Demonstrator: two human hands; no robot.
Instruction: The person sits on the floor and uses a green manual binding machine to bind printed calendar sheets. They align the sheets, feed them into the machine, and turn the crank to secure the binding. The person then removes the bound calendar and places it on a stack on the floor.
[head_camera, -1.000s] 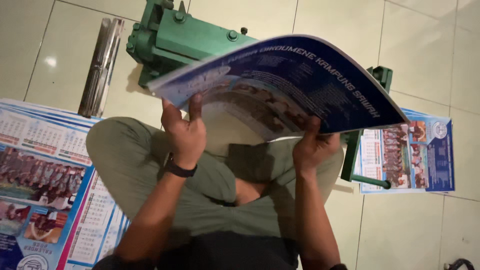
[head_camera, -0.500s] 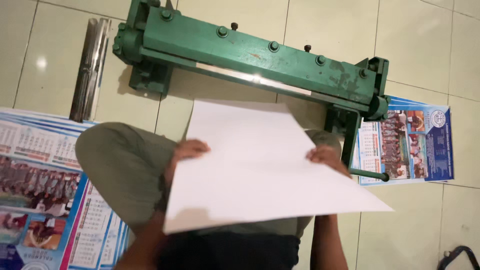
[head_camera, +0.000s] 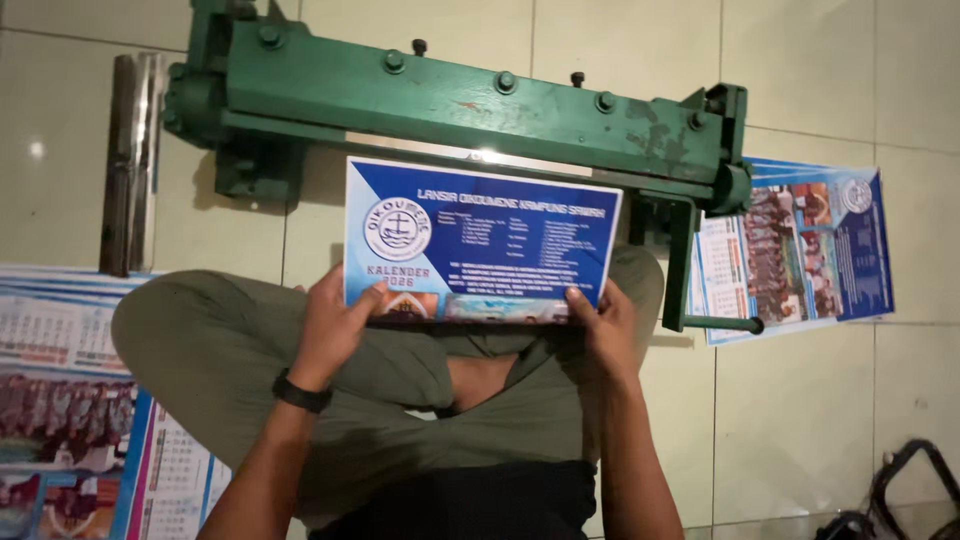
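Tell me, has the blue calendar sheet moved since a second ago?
Yes. The blue calendar sheet was lifted in front of the green machine; now it lies lower, far edge at the machine's slot, held by both hands.

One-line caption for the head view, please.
Both hands, left hand and right hand, hold a blue calendar sheet before a green machine.

Small print-finishing workshop: green metal press (head_camera: 470, 110) on tiled floor (head_camera: 810, 400), printed calendar stacks (head_camera: 70, 400) around.
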